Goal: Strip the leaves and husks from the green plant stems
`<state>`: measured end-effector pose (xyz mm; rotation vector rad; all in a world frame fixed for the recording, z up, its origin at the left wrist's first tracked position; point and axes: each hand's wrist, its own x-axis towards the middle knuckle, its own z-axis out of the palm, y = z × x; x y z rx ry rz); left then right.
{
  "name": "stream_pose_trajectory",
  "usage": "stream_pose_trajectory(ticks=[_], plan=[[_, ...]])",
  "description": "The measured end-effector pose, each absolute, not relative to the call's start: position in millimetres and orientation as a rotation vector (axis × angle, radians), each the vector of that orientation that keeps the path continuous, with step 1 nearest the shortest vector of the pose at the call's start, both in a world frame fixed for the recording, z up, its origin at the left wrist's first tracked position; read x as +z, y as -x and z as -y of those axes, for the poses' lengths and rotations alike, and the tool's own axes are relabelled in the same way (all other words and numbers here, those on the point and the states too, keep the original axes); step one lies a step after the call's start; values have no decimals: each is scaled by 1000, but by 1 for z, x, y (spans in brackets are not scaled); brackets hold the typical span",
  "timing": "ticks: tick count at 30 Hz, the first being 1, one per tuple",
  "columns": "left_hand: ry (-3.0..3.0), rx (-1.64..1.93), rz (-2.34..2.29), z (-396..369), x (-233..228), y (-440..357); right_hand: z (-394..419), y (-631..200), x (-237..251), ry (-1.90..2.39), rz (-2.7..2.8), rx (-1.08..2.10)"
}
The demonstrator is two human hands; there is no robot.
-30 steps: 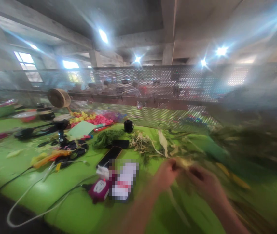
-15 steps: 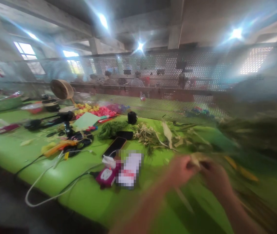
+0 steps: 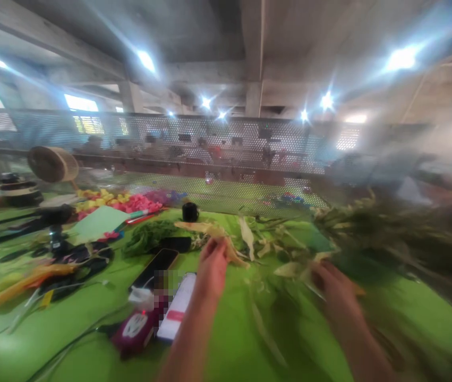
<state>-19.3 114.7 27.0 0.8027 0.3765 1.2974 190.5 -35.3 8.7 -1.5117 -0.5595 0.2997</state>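
Observation:
My left hand is closed on a pale tan leaf-like piece, whose ends stick out on both sides of the fingers. It hovers over the middle of the green table, beside a heap of small pale bits. Farther right, my right hand is closed, the thumb and fingers pressed on a pale leaf-like piece; motion blurs its edges. Between the hands, loose pale leaves and an upright pale leaf are scattered. A long thin strip lies nearer me.
Left of my hands lie a dark phone, a lit phone, a purple power strip and an orange glue gun with cords. Green fibre, a black cup and pink petals lie behind. Leafy stalks pile up right.
My hands were together over the right side; they have moved apart, the left one leftward to the heap. The view has swung right, so things on the table appear farther left.

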Motion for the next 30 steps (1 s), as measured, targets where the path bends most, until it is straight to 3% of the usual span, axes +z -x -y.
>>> stream_pose_trajectory(ticks=[3,9,14,30], plan=[[-860,1295,-435,-117,24,18,35,-187,10,1468,601,326],[-1310,867,-500,-94,-1,-11,33,-169,5,1382,690,588],[-1484,804,-509,-90,-19,-29,28,-153,0,1414,795,736],[-1622,742,-548,-78,-13,-28,25,-145,-1,1732,876,389]])
